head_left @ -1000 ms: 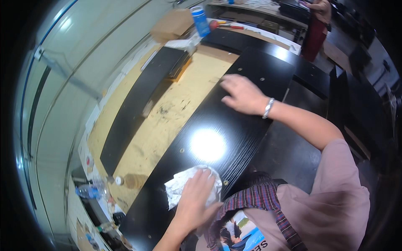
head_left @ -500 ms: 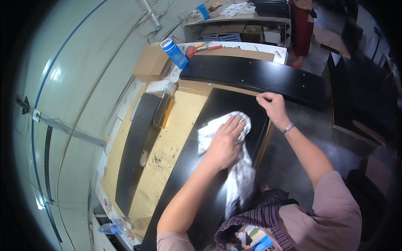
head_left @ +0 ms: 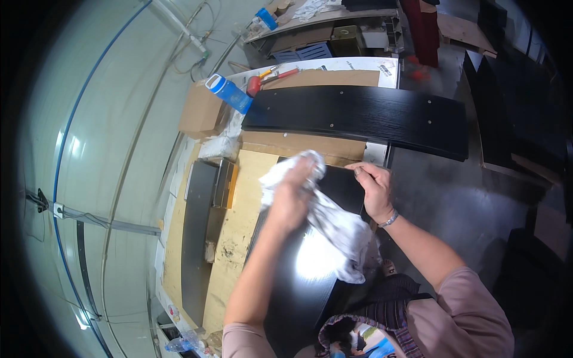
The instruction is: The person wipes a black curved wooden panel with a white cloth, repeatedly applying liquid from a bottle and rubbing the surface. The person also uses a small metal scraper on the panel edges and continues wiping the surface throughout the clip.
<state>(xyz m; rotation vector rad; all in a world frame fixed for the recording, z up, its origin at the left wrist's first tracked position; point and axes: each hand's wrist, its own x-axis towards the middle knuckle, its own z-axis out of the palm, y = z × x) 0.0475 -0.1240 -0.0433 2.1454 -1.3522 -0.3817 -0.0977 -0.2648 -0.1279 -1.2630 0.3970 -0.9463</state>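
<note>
A black wood-grain panel (head_left: 286, 304) lies lengthwise on the workbench in front of me, light glaring off its surface. My left hand (head_left: 291, 200), smeared by motion, presses a crumpled white cloth (head_left: 343, 232) onto the panel's far part. The cloth's loose end trails right across the panel toward its near right edge. At the panel's far right corner, my right hand (head_left: 376, 190) grips the edge between thumb and curled fingers.
Beyond lies a stack of black panels (head_left: 358, 107). A blue bottle (head_left: 230, 94), a red-headed mallet (head_left: 254, 86) and a cardboard box (head_left: 202, 110) sit at far left. A narrow dark board (head_left: 200, 238) lies left. A person in dark red trousers (head_left: 422, 30) stands behind; more panels (head_left: 486, 113) stand right.
My left hand has swept the cloth left and away from me, and its loose end has swung right. The panel has shifted nearer with my right hand still at its corner; the view has turned slightly.
</note>
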